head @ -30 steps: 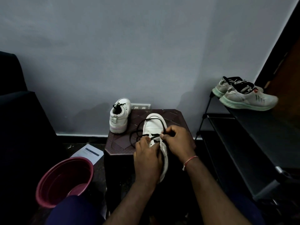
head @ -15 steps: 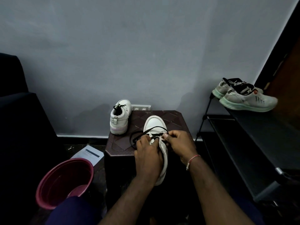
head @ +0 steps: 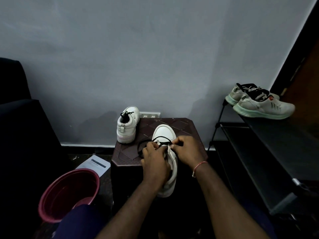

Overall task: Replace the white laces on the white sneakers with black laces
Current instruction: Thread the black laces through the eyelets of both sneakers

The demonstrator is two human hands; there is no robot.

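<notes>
I am part-way up the lacing of the white sneaker (head: 164, 135). It lies toe-away on the dark table (head: 183, 125), with its heel past the near edge toward me. The black lace (head: 144, 145) crosses the front eyelets and spills in a slack loop onto the table left of the shoe.

To do this pass well, I would feed the tip squarely through the next eyelet and draw the slack loop through without a twist. Then I would match the tension on both sides so the lace lies flat.

My right hand (head: 187, 150) has its grip closed, thumb and forefinger pinching the lace at the right eyelet row. My left hand (head: 155, 163) lies over the tongue with fingers curled, and as far as I can judge its grip is closed on the lace's other run. Both forearms converge on the shoe from below.

The second sneaker (head: 128, 125), at the table's far left corner, shows black lace at its collar.
</notes>
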